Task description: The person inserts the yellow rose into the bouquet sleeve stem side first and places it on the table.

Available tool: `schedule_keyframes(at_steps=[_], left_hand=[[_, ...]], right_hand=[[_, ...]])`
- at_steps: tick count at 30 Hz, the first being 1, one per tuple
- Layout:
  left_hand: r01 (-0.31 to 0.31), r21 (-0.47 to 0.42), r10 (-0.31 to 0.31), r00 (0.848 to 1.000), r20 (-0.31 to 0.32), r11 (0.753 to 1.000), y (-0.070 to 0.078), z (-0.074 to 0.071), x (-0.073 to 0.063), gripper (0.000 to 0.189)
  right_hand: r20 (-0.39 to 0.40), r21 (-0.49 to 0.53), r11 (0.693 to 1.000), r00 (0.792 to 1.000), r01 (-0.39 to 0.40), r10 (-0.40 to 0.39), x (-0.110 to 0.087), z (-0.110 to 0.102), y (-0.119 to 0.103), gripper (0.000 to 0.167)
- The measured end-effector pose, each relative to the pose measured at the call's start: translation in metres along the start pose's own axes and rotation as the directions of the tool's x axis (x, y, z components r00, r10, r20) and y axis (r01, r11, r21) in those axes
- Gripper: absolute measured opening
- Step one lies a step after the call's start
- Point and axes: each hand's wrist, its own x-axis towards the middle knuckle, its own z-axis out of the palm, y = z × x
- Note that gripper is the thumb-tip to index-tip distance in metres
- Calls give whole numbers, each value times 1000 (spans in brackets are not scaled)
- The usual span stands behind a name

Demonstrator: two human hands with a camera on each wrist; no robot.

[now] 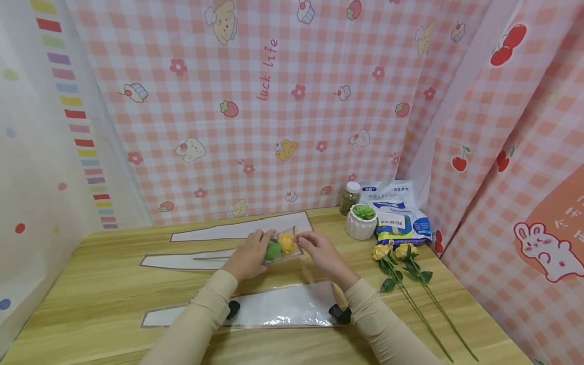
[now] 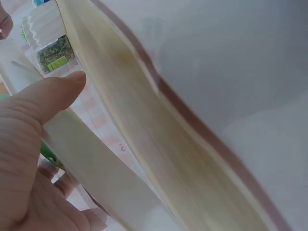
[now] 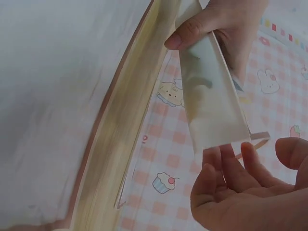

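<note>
In the head view a yellow rose (image 1: 286,243) with a green leaf (image 1: 272,251) lies in a long tapered flower sleeve (image 1: 173,260), white-backed with a brown border. My left hand (image 1: 249,257) grips this sleeve around its middle, thumb on one face and fingers on the other, as the left wrist view shows. At the wide end is my right hand (image 1: 325,255). Its fingertips are right at the sleeve's edge in the right wrist view, and the thumb stands apart from them. Through the white backing (image 3: 209,115) the flower shows only as a faint shadow.
Another sleeve (image 1: 246,228) lies behind, and one more (image 1: 292,306) lies in front under my forearms. Two yellow roses (image 1: 394,252) lie at the right. Behind them stand a potted succulent (image 1: 362,225), a jar (image 1: 350,199) and printed bags (image 1: 401,218), near the checked curtain.
</note>
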Motion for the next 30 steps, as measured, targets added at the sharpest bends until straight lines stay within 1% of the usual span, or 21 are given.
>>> schedule_keyframes(at_steps=[2,6,10,14,17,22,25,30], left_hand=[[2,-2,-2,1000,-4,1000,1,0,1,92],[5,1,-5,1000,3,1000,5,1,1,90],[-5,-1,5,1000,-8,1000,9,0,1,89],[-9,14,9,1000,-14,1000,13,-2,2,90],[-7,15,7,1000,-14,1000,15,-3,2,90],[-10,6,10,999,-32,1000,19,-4,2,87],[-21,20,22,999,-38,1000,21,-2,2,86],[-49,37,51,998,-49,998,23,1,4,86]], right_hand=[[3,-13,1000,1000,8,-8,0,1,1,31],[29,-16,1000,1000,-9,9,-2,3,1,30],[66,13,1000,998,-23,22,-5,5,-1,31],[84,51,998,996,-38,34,-6,6,-3,31],[98,56,998,995,-36,31,-7,7,-2,30],[134,51,999,991,-16,9,-7,8,1,30],[162,56,998,987,0,-9,-6,8,3,26],[175,27,1000,985,-11,6,-4,8,6,23]])
